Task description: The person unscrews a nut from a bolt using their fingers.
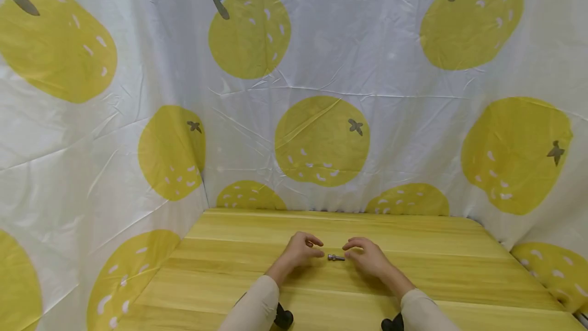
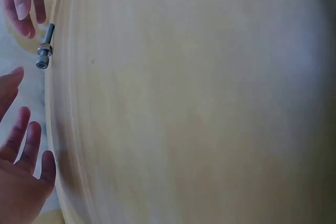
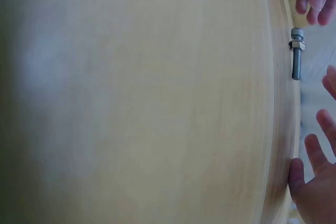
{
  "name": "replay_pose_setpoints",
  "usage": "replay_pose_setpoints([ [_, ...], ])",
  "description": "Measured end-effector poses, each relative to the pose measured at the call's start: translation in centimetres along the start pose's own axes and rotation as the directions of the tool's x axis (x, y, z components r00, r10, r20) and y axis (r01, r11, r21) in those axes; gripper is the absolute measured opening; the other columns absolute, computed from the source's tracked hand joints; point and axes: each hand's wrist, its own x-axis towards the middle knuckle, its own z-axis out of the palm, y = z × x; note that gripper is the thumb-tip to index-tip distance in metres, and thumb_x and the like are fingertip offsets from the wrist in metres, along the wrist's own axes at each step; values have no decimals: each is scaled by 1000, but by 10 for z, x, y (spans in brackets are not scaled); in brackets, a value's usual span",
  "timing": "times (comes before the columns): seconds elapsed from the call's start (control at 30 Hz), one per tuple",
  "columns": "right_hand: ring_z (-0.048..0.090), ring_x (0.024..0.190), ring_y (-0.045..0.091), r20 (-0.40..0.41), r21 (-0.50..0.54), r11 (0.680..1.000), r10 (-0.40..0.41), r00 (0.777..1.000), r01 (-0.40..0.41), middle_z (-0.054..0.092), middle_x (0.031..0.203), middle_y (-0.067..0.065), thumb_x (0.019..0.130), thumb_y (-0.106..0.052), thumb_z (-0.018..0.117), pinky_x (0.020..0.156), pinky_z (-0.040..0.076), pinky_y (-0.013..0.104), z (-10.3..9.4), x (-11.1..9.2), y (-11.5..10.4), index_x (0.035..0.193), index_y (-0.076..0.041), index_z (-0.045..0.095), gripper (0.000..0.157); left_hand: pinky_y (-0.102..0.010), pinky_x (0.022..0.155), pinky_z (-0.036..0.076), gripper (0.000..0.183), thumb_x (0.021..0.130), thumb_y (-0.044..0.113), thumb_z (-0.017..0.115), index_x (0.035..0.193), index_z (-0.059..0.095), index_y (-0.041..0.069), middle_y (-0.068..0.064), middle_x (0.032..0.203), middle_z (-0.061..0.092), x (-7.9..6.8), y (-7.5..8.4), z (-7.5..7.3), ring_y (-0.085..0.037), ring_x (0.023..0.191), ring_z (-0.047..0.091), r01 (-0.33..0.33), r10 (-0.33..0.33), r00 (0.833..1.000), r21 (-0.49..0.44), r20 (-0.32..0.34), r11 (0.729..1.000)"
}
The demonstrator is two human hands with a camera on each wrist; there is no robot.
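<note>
A grey metal bolt [image 1: 336, 258] with a nut [image 3: 297, 44] threaded on near its head lies on the wooden table between the two hands. Its round head points toward the left hand and the bare shank toward the right. The left hand [image 1: 303, 249] is just left of the bolt, fingers loosely bent and holding nothing. On the other side the right hand [image 1: 366, 255] hovers by the shank's end, its fingers relaxed and spread. Both wrist views show gaps between the fingers and the bolt [image 2: 47, 38].
The yellow wood-grain table [image 1: 220, 264] reaches back to a white curtain [image 1: 395, 132] printed with yellow fruit, which also hangs along the left and right sides. Black straps [image 1: 284, 316] show below the pale sleeves [image 1: 257, 305].
</note>
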Motion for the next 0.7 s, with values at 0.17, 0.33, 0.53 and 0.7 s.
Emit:
replay_pose_setpoints([
  [0.17, 39, 122, 41, 30, -25, 1000, 5, 1000, -4, 51, 128, 12, 86, -19, 68, 96, 30, 60, 2, 2, 1, 100, -15, 70, 14, -32, 71, 49, 19, 73, 18, 81, 91, 75, 15, 8, 92, 64, 4, -1, 7, -15, 83, 57, -15, 9, 998, 108, 59, 994],
  [0.33, 40, 120, 42, 73, -101, 995, 11, 997, -4, 52, 126, 16, 82, -16, 72, 96, 31, 58, 3, 4, -3, 96, -14, 71, 14, -30, 74, 49, 21, 72, 18, 81, 91, 74, 14, 8, 90, 64, 4, 5, 14, -14, 87, 59, -36, 17, 995, 202, 94, 979],
  [0.53, 45, 115, 41, 67, -136, 991, -7, 998, 16, 56, 119, 16, 79, -11, 75, 95, 33, 56, 5, 6, -5, 87, -15, 71, 10, -26, 63, 45, 9, 72, 20, 81, 78, 75, 19, 13, 76, 62, 5, 10, 21, -8, 74, 54, -13, -5, 998, 270, 65, 963],
  [0.7, 49, 112, 39, 50, -123, 992, -8, 999, 14, 59, 116, 16, 78, -8, 75, 94, 34, 56, 9, 8, -3, 76, -17, 69, 11, -27, 61, 44, 7, 72, 23, 81, 74, 75, 22, 13, 77, 61, 3, 11, 23, -9, 72, 53, -7, -8, 999, 288, 49, 958],
])
